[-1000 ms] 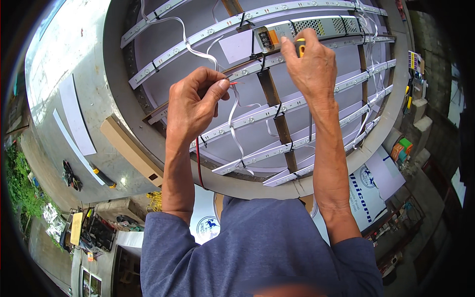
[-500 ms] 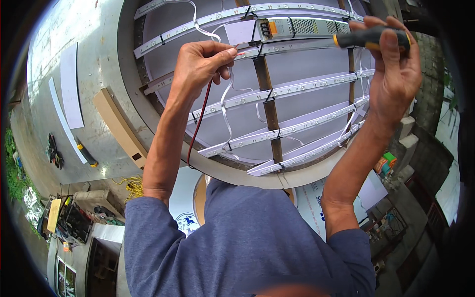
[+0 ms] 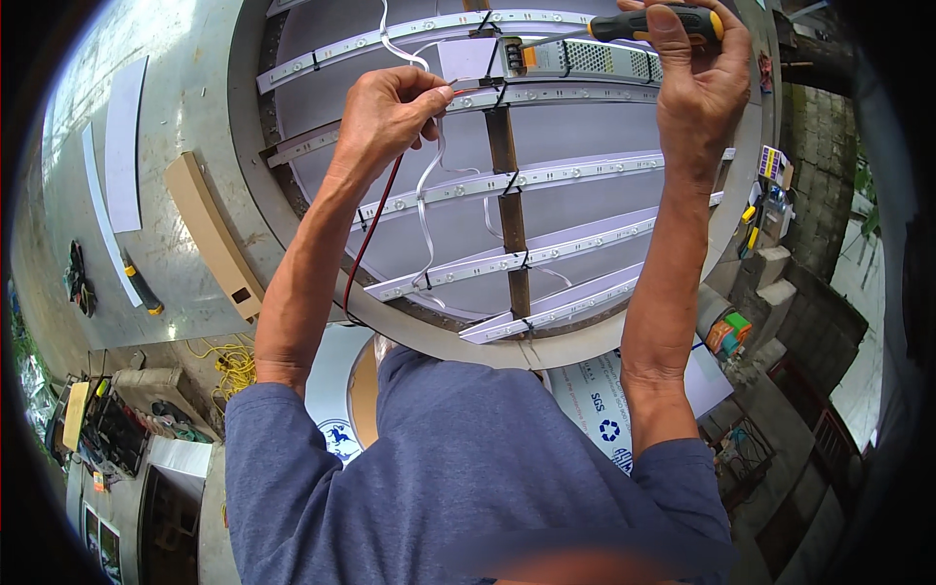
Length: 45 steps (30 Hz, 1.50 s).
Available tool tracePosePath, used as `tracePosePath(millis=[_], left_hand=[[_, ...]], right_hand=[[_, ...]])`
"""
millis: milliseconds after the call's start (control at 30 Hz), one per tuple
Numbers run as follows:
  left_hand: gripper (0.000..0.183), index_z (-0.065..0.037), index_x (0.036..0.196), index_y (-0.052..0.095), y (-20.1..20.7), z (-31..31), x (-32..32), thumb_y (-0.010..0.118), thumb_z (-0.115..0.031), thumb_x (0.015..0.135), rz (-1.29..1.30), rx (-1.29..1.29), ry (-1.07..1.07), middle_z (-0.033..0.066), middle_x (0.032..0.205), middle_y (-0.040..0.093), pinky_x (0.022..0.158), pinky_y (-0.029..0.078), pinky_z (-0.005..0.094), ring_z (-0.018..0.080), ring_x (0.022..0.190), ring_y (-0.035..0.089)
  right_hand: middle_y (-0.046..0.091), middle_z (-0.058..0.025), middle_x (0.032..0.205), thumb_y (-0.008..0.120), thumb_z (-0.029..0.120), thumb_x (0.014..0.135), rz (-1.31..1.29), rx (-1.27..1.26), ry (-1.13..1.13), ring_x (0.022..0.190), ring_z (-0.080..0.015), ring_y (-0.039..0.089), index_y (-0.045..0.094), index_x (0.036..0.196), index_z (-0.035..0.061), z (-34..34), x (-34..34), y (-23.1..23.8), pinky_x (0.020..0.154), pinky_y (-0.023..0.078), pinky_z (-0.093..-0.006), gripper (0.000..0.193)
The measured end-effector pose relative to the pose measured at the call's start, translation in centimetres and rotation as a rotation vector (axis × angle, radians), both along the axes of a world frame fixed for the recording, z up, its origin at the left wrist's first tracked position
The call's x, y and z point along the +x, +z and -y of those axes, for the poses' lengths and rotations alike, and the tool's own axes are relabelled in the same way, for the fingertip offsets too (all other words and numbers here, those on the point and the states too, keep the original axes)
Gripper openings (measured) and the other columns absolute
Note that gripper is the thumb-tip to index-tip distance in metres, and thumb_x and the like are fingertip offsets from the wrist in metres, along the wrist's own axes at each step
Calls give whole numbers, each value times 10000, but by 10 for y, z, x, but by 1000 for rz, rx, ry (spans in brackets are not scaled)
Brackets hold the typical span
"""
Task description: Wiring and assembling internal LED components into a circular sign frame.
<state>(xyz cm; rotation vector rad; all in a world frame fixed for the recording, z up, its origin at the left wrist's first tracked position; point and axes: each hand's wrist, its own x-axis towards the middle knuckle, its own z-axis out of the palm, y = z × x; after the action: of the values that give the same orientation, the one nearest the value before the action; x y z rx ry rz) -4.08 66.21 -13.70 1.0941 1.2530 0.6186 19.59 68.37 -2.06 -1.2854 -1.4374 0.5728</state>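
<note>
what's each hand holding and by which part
Left hand: red-and-black cable, pinched near its end between thumb and forefinger. Right hand: screwdriver, held by its black-and-yellow handle.

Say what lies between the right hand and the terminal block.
In the head view, a screwdriver held in the right hand, its shaft pointing toward the terminal block.
</note>
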Motion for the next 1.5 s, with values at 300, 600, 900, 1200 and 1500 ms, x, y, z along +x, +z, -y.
tracePosePath(millis=[300,600,900,1200,1500], left_hand=[[239,0,989,725,6,-1,2,727,-225,908,-53,-7,-18,55,754,686,496,482,233,91,591,624],[239,6,1002,722,7,0,1,722,-215,910,-66,-19,-37,56,757,684,487,488,238,93,593,629],[178,-1,1013,729,3,5,12,701,-149,918,-127,137,-119,58,826,722,534,506,268,98,585,640],[117,29,953,698,-7,5,50,690,-59,876,-127,293,-176,151,1424,558,591,537,309,144,571,667],[88,-7,917,704,-13,5,59,706,-86,878,-32,293,-211,161,1458,520,591,556,289,122,613,670]], right_hand=[[630,-79,971,683,250,956,13,-9,23,906,-182,678,509,1199,9,-3,7,-16,823,539,-277,384],[629,-70,970,687,239,954,30,-22,-18,895,-170,674,516,1181,4,-3,9,-18,818,538,-272,368],[703,-83,730,674,341,962,494,-209,-75,661,-157,668,598,966,-3,-16,-8,16,588,493,-290,353],[711,-152,700,683,234,906,621,-429,100,575,-154,641,685,815,-49,-36,1,42,537,489,-323,297],[643,-183,588,689,341,872,1138,-630,320,536,-200,624,731,835,-96,-51,-26,92,528,481,-370,440]])
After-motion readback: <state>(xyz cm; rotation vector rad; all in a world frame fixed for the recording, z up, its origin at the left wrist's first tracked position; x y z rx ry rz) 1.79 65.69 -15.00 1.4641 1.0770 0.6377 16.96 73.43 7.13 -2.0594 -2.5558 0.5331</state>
